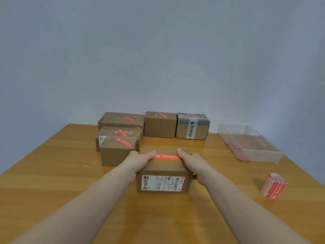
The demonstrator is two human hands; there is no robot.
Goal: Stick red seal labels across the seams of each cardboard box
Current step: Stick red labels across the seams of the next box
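- The wall [158, 50] behind is plain pale blue-grey and fills the upper half of the view.
- The table [52, 182] is light wood with a glossy top and carries everything else.
- A clear plastic bin [263, 152] sits at the right side of the table, well apart from the boxes. A few small red scraps [233, 147] lie along its floor near the left wall; what they are is too blurred to tell.
- Five cardboard boxes stand at the far side of the table. A wide box [121, 120] at the back left, a plain box [160, 126] beside it, and a box with green print [192, 127] on white tape to the right each bear a red label on top.
- In front of the wide box, a taped box [119, 133] and a lower box [116, 152] just before it also carry red labels on top.
- The near box [163, 173] stands at the table's middle, closest to the person, with a white shipping label [162, 183] on its front face.
- A red seal label [166, 157] lies across the top of the near box, between the two thumbs.
- The left hand [139, 159] clasps the near box's left side, thumb laid on top at the label's left end.
- The right hand [191, 161] clasps the right side, thumb on top at the label's right end, fingers wrapped down the side.
- A roll of red labels [273, 186] stands on the table at the right, near the bin's front corner, apart from both.
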